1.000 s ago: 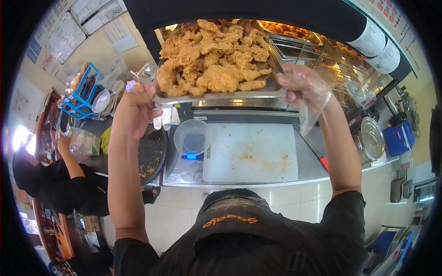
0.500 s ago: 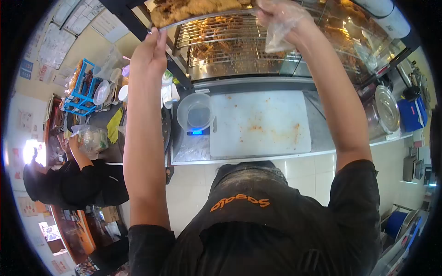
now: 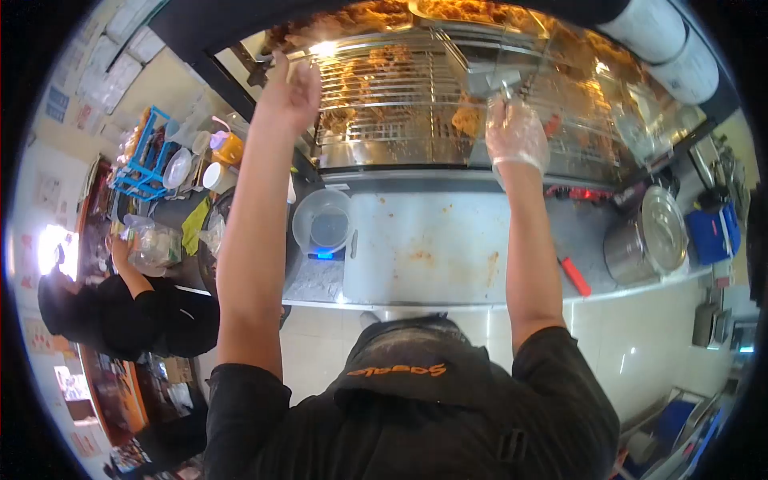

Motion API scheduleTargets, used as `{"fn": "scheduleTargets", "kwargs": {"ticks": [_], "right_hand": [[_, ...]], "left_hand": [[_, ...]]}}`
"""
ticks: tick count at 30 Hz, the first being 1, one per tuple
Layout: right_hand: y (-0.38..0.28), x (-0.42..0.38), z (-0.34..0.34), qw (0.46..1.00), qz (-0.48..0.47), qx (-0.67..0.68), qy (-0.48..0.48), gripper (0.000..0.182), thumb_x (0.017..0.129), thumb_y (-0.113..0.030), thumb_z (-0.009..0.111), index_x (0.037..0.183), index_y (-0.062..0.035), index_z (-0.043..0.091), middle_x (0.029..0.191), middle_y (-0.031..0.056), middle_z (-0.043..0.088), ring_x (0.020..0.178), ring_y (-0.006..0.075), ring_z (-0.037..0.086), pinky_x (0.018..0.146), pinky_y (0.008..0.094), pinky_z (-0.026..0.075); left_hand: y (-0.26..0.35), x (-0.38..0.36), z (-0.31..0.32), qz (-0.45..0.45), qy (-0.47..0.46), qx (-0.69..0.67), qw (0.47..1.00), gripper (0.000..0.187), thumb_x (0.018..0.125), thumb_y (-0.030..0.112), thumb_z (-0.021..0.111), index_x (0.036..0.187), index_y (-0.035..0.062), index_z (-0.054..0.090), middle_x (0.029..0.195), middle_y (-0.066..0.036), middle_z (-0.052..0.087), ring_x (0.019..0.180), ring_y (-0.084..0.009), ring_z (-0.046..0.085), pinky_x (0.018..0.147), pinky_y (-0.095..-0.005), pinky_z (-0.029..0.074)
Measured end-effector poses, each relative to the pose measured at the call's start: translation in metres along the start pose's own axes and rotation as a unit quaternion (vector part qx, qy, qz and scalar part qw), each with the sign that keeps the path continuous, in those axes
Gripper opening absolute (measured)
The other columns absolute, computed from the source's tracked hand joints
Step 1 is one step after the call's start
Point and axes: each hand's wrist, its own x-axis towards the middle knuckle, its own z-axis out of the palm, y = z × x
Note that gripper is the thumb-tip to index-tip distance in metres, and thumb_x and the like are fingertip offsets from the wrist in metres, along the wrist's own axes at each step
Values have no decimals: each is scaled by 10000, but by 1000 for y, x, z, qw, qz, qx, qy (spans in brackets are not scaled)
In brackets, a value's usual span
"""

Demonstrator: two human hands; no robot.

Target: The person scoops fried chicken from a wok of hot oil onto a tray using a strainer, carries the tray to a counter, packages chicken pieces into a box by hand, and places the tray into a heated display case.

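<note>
My bare left hand [image 3: 290, 96] is raised at the left end of the heated display case, fingers loosely curled and apart, with nothing in them. My right hand [image 3: 517, 138], in a clear plastic glove, is in front of the case's glass. Its fingers are together at a shiny metal piece [image 3: 490, 78]; exactly what they grip is unclear. Between the hands are wire racks [image 3: 384, 100] with fried food below them. More fried pieces [image 3: 368, 14] lie along the upper shelf. A white cutting board [image 3: 428, 240] with crumbs is on the counter below.
A clear round tub [image 3: 326, 222] stands left of the board. To the right are a red-handled tool [image 3: 574, 276] and a lidded steel pot [image 3: 648, 236]. A co-worker [image 3: 132, 316] at the far left handles a plastic bag [image 3: 154, 246]. A blue rack [image 3: 144, 164] stands behind.
Both hands have left the edge of the food tray they were at. My left hand has opened; my right hand is lower, at the metal piece. The view has shifted, showing more counter.
</note>
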Motion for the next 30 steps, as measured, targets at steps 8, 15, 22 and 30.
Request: {"fn": "scheduleTargets", "kwargs": {"ticks": [8, 15, 22, 30], "right_hand": [[-84, -14, -18, 989, -83, 58, -111, 392, 937, -367, 364, 988, -75, 621, 967, 189, 635, 899, 377, 604, 791, 490, 470], [-221, -24, 18, 985, -44, 76, -148, 346, 906, -314, 409, 970, -87, 662, 996, 159, 647, 942, 333, 619, 818, 441, 499], [-310, -60, 28, 975, -107, 135, -143, 390, 939, -351, 365, 952, -84, 649, 891, 181, 655, 812, 352, 634, 714, 439, 509], [-411, -193, 101, 892, 85, 423, -134, 265, 905, -260, 469, 1016, -27, 524, 953, 182, 575, 922, 342, 552, 806, 423, 433]], "left_hand": [[-83, -91, -131, 199, -83, 551, 806, 341, 760, 212, 752, 986, 25, 581, 804, -31, 650, 625, -109, 610, 567, -218, 479], [-58, -95, -145, 301, -36, 638, 708, 587, 711, 255, 795, 1116, -26, 475, 702, -81, 643, 597, -144, 627, 550, -260, 484], [16, -109, -207, 318, -112, 591, 733, 871, 644, 313, 829, 1284, -6, 333, 1029, -145, 591, 848, -207, 603, 704, -327, 500], [47, -121, -298, 410, -38, 448, 793, 758, 705, 33, 674, 1348, 26, 272, 1312, -146, 371, 1189, -260, 424, 977, -393, 373]]}}
